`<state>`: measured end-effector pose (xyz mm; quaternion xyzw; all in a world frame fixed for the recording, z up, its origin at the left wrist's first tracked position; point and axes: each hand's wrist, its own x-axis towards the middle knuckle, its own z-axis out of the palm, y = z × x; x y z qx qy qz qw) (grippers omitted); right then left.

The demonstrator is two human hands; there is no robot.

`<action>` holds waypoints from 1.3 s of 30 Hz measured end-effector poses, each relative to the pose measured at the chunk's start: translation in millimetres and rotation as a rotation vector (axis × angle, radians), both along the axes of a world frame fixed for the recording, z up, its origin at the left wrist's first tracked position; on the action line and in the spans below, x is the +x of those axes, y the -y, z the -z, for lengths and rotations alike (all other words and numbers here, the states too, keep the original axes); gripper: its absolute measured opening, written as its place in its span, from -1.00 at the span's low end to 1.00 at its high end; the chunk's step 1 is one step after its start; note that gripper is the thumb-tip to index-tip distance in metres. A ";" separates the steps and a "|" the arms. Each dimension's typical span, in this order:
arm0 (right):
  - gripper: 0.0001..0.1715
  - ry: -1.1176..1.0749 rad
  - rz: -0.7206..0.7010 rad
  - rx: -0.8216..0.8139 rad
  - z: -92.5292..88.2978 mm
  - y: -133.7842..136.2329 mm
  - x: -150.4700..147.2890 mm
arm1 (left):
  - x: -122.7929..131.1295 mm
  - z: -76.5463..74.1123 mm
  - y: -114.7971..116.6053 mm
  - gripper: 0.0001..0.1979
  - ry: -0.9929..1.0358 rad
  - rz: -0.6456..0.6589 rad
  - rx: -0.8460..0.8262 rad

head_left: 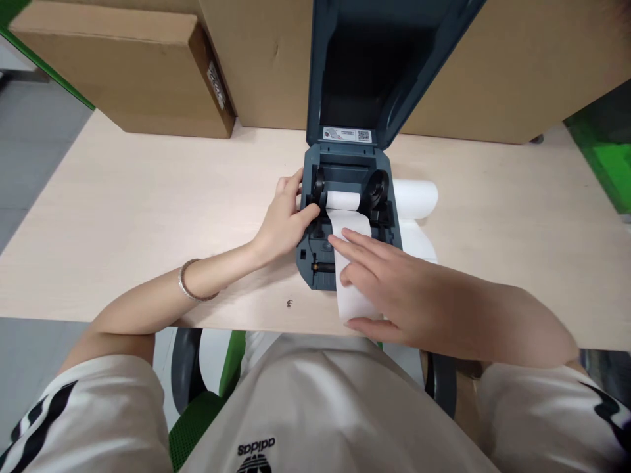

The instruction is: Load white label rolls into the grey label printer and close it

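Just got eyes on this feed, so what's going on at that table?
A person has both hands at a dark, printer-like device whose lid stands open. The left hand is at its left side, thumb over the rim. The right hand lies over a white paper strip that runs out past the front edge. Inside, a small white roll sits between two black discs.

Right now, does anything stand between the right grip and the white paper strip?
Nothing visible: the right grip rests on the paper strip. The open lid rises beyond them, and the left grip is at the left edge of the printer, neither in between.
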<state>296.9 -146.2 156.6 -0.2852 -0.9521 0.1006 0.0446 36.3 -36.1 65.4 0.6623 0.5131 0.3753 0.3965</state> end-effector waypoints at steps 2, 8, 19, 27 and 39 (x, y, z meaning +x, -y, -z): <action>-0.11 -0.053 0.032 -0.032 0.1 -4.0 2.8 | -0.7 1.2 -0.6 -0.08 -0.001 -0.003 0.003; -0.08 0.018 0.012 0.125 2.4 -13.0 2.5 | -3.2 4.7 -2.4 -0.13 0.002 0.012 0.016; 0.18 0.072 0.004 0.068 19.8 -12.9 11.1 | -1.5 0.9 -0.5 -0.08 0.004 0.005 -0.011; 0.10 0.061 -0.015 0.046 15.6 -19.9 16.2 | -1.4 -2.4 -2.4 -0.09 -0.024 0.027 -0.001; 0.07 0.059 -0.017 0.051 16.5 -14.1 14.3 | -2.8 -2.2 -0.4 -0.13 0.031 0.045 -0.059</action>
